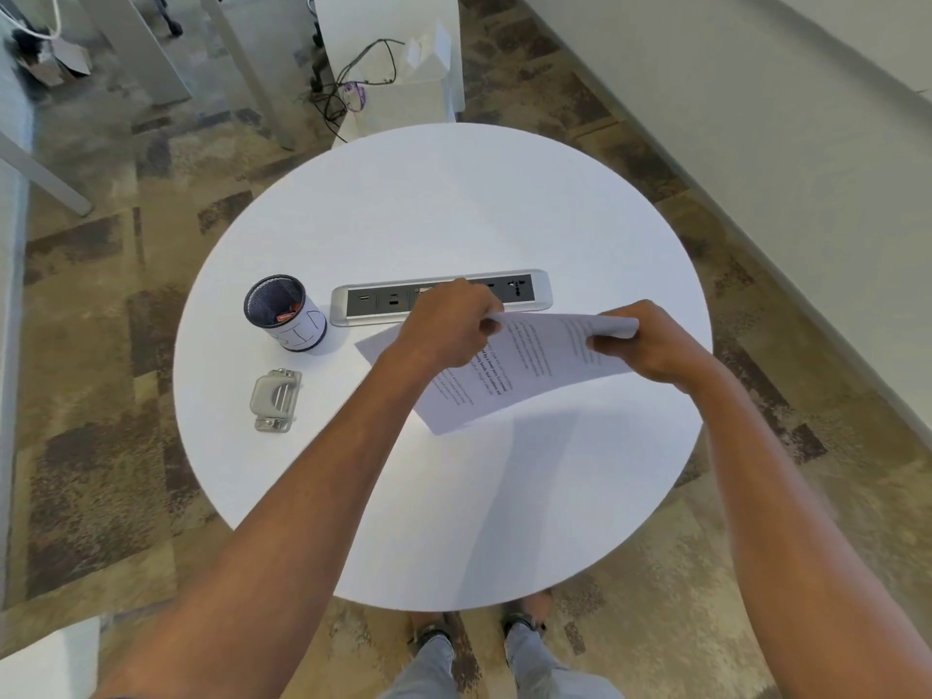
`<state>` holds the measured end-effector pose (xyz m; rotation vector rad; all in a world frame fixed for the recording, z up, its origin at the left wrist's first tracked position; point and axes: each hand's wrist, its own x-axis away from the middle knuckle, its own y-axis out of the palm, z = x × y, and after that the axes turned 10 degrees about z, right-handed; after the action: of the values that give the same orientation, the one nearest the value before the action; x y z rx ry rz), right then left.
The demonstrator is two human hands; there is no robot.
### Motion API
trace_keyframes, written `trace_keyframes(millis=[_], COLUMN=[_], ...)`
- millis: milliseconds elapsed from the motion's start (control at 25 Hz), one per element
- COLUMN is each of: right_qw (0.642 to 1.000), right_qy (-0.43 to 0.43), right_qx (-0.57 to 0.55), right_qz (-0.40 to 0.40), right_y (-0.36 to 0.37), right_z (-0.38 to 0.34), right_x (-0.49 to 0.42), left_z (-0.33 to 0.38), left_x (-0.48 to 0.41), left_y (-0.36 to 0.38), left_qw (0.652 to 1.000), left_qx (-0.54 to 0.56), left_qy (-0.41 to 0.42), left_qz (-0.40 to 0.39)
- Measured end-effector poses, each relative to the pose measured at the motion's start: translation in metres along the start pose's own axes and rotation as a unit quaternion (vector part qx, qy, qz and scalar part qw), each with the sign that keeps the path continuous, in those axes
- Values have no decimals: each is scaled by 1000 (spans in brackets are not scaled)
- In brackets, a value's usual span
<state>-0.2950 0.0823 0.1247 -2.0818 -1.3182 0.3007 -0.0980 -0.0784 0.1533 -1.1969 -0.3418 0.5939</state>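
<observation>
The printed sheet [524, 368] is lying partly lifted over the table [454, 204], just before the socket strip [373, 301]. The left hand [444, 325] and the right hand [650, 345] are pinching its far edge with curled fingers. For a clean fold, I think both corners should be meeting evenly before any pressing. The mesh cup [282, 315] nearby is holding something small and orange.

Round white table [454, 204], mottled brown carpet [101, 421], pale wall [756, 118] at right, white desk legs [247, 68] behind
</observation>
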Motion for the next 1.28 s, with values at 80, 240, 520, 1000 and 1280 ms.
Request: trace_keyframes(millis=[80,240,520,1000,1280], right_qw=[999,995,983,979,973], right_qy=[28,35,76,84,113], right_qx=[-41,-92,-166,-170,-175], right_qz=[23,34,34,73,103], right_y=[5,4,8,27,39], right_z=[10,25,39,56,67], right_x=[1,8,5,10,20], left_z=[-17,-81,-119,-89,-87], left_x=[5,35,73,76,80], left_y=[2,10,58,96,102], left_qw=[998,931,804,866,857], left_qx=[46,294,538,415,422], left_qy=[-18,-184,-247,-263,-268], left_qz=[24,113,-54,99,129])
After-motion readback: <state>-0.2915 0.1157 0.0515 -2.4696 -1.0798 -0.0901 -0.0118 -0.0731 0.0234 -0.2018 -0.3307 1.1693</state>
